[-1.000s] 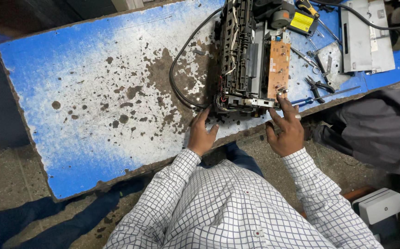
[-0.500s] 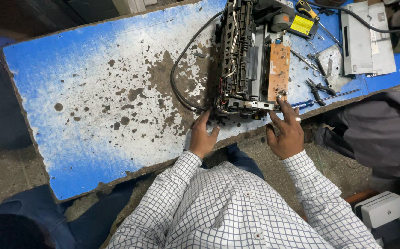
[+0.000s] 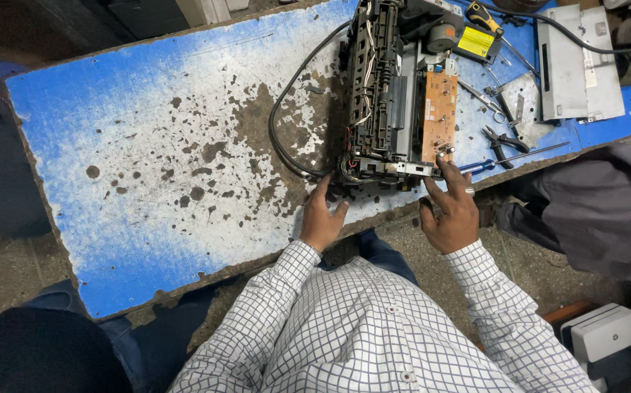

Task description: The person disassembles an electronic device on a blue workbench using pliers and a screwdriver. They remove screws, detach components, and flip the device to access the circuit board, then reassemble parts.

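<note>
Now both hands [image 3: 321, 218] [image 3: 452, 209], grip wide, touch the stripped printer's [image 3: 395, 94] near end.

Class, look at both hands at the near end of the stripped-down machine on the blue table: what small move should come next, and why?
Probably close both hands onto the near end of the machine frame for a firm hold. The left hand has only fingertips at its lower left corner, and the right hand lies open with fingers spread at the lower right, near the orange circuit board. Neither grips it yet.
</note>
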